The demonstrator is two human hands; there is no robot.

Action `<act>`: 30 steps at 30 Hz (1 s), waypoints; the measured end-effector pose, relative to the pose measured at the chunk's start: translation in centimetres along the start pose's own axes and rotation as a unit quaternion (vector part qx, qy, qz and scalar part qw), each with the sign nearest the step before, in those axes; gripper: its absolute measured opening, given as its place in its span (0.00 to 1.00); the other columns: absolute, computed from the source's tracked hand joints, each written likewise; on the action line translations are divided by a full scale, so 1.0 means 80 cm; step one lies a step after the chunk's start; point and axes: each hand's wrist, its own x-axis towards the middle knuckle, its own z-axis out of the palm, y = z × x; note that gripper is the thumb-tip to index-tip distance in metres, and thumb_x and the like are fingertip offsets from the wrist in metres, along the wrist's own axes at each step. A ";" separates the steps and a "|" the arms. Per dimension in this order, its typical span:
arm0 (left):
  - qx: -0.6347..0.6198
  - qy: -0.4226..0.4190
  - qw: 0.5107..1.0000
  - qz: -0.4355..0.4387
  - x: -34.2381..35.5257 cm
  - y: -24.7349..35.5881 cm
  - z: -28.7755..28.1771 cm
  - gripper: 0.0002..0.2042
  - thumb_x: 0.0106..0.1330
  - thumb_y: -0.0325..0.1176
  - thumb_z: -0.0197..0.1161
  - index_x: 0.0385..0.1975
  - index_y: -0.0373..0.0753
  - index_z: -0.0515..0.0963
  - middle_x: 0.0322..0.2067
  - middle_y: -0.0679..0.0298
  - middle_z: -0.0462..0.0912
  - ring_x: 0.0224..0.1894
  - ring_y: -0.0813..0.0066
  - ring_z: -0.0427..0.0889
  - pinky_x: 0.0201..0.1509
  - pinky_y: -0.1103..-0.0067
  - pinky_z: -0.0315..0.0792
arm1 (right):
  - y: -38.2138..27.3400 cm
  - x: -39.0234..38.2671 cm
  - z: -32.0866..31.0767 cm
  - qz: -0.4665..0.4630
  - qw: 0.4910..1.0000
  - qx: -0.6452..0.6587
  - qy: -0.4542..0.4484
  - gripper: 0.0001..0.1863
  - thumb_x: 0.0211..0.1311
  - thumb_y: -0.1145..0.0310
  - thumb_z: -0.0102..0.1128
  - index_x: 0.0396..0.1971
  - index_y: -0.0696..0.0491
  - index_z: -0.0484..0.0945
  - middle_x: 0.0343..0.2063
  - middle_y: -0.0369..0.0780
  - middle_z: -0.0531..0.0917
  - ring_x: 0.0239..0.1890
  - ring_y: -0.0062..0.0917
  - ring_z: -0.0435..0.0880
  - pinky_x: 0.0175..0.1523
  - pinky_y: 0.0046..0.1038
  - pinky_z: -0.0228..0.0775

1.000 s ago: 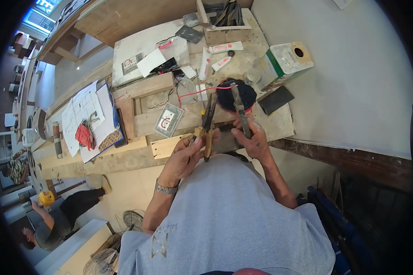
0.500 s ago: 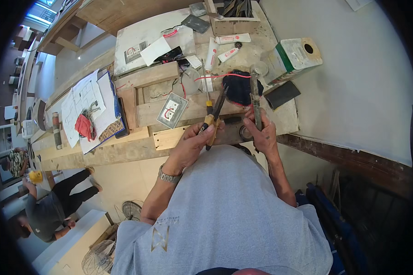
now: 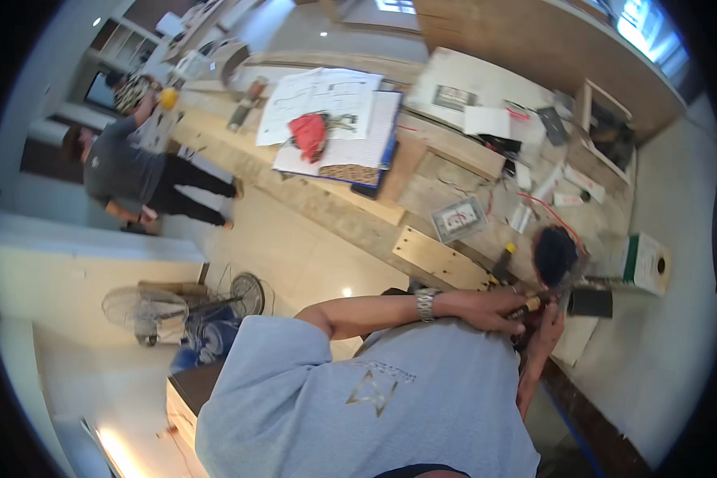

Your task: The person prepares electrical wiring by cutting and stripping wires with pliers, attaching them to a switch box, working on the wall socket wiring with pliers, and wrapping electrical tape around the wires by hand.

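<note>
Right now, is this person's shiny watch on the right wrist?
No, the shiny watch is around the wrist of the left hand.

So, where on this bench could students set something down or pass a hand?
Bare: the pale panel between the far grey box and brown back board; also a narrow light-wood strip between the near grey box and left hand. Crowded: the right end, where white tubes, red wire, dark cloth, tin and dark pad cluster near the right hand.

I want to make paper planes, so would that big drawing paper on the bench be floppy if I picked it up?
The drawing paper would probably flop and feel light, since it looks thin. Tugging it might drag the red bundle lying partly on it.
</note>
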 end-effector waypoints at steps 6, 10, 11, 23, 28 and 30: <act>0.198 0.095 0.975 0.022 0.020 -0.030 0.031 0.26 0.69 0.41 0.68 0.53 0.21 0.72 0.62 0.32 0.68 0.62 0.36 0.73 0.65 0.54 0.71 | -0.037 0.015 0.034 0.073 0.989 0.123 -0.028 0.20 0.80 0.54 0.58 0.54 0.57 0.81 0.38 0.36 0.86 0.38 0.19 0.83 0.43 0.24 0.75; 0.033 0.065 0.997 0.014 0.010 0.000 -0.023 0.17 0.73 0.36 0.65 0.54 0.31 0.78 0.53 0.45 0.83 0.54 0.47 0.82 0.58 0.63 0.76 | -0.031 0.032 0.021 0.097 0.987 0.129 0.008 0.18 0.80 0.55 0.59 0.50 0.56 0.84 0.36 0.35 0.86 0.34 0.18 0.83 0.40 0.23 0.74; -0.015 0.263 0.962 0.073 -0.001 -0.012 -0.017 0.12 0.74 0.35 0.65 0.48 0.34 0.80 0.43 0.50 0.85 0.46 0.50 0.84 0.51 0.65 0.77 | -0.032 0.039 0.022 0.092 0.989 0.119 0.007 0.18 0.80 0.55 0.59 0.49 0.55 0.84 0.36 0.36 0.86 0.34 0.19 0.83 0.39 0.24 0.75; 0.569 0.280 0.753 -0.173 0.092 -0.138 -0.133 0.05 0.58 0.31 0.67 0.30 0.38 0.85 0.37 0.51 0.86 0.47 0.50 0.82 0.50 0.58 0.73 | -0.019 0.020 -0.010 0.058 0.980 0.190 -0.003 0.15 0.78 0.57 0.62 0.45 0.55 0.83 0.34 0.37 0.85 0.30 0.20 0.84 0.36 0.24 0.75; 0.538 0.297 0.768 -0.182 0.105 -0.150 -0.145 0.05 0.59 0.31 0.67 0.30 0.37 0.86 0.36 0.51 0.89 0.48 0.52 0.85 0.49 0.61 0.75 | -0.017 0.017 -0.015 0.067 0.980 0.189 0.001 0.15 0.78 0.58 0.62 0.46 0.55 0.83 0.36 0.35 0.85 0.30 0.18 0.84 0.36 0.23 0.76; 0.430 0.354 0.814 -0.164 0.096 -0.146 -0.159 0.06 0.64 0.31 0.68 0.33 0.35 0.86 0.36 0.55 0.89 0.42 0.59 0.86 0.46 0.66 0.75 | -0.015 0.016 -0.019 0.068 0.980 0.188 0.009 0.15 0.78 0.57 0.62 0.47 0.55 0.83 0.36 0.35 0.85 0.30 0.18 0.84 0.35 0.22 0.76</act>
